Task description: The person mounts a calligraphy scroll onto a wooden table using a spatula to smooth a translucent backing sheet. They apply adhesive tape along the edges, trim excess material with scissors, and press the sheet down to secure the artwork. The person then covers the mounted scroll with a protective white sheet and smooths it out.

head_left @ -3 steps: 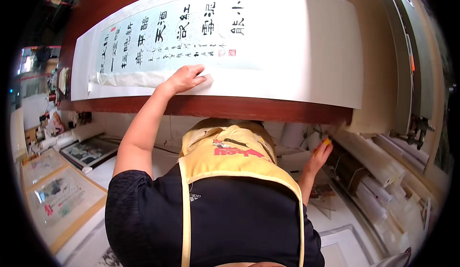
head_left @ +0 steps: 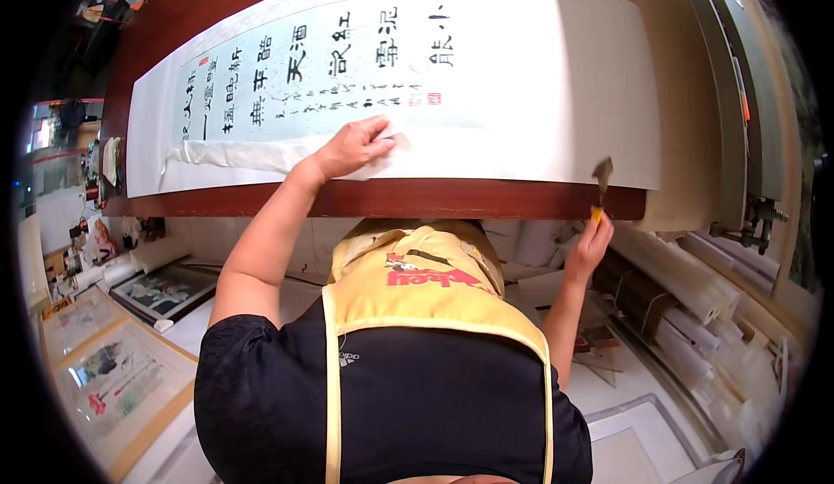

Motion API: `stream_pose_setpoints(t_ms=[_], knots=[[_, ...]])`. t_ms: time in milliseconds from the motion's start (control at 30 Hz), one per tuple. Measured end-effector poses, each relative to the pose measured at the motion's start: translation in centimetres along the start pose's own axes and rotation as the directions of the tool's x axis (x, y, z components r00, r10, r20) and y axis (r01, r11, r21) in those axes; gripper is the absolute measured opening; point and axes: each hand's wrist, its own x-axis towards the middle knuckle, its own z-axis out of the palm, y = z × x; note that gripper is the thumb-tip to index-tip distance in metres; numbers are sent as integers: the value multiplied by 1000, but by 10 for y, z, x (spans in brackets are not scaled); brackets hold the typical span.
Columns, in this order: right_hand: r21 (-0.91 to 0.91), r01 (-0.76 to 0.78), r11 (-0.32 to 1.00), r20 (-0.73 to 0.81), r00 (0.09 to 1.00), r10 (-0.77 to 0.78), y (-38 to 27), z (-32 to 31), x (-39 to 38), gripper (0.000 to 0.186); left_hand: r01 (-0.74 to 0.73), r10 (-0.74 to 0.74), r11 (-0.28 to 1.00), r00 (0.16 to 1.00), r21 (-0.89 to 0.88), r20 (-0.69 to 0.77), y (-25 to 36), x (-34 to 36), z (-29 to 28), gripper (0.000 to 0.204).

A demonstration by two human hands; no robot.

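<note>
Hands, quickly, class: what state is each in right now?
Left hand: closed, holding the white strip.
Right hand: closed, holding the yellow-handled tool.

Glossy reddish-brown table [head_left: 486, 199], framed pictures [head_left: 122, 388] low on the left, long pale rolls [head_left: 673, 277] on the right

framed flower painting [head_left: 122, 380], lower left | pale rolls [head_left: 682, 280], lower right

Right hand [head_left: 591, 245]: higher in view than in the earlier frame | Scraper [head_left: 602, 171]: raised with it, the formerly blurred blade now distinct, pointing upward and overlapping the sheet's [head_left: 599, 93] lower right margin | Left hand [head_left: 354, 149]: slightly farther right | Strip [head_left: 248, 154]: gripped end displaced rightward, more paper showing beneath the fingers
</note>
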Motion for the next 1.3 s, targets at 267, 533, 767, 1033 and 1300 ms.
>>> stream_pose_setpoints(t_ms=[267, 533, 767, 1033, 1300], knots=[[-318, 68, 946, 21, 998, -65, -5, 109, 33, 32, -159, 239, 858, 965, -488, 105, 60, -74, -54, 10], [-268, 471, 840, 57, 878, -475, -95, 105, 52, 53, -278, 418, 615, 908, -738, 6, 129, -72, -28, 21], [658, -752, 36, 592, 487, -642, -280, 199, -8, 57, -413, 441, 21, 821, -910, -362, 209, -55, -46, 31], [362, -778, 513, 827, 14, -562, -286, 162, -11, 28, -885, 267, -41, 438, -464, -858, 21, -113, -295, 51], [767, -629, 124, 639, 735, -227, -229, 156, -61, 23, -659, -462, 629, 111, -413, -880, -259, -235, -430, 32]])
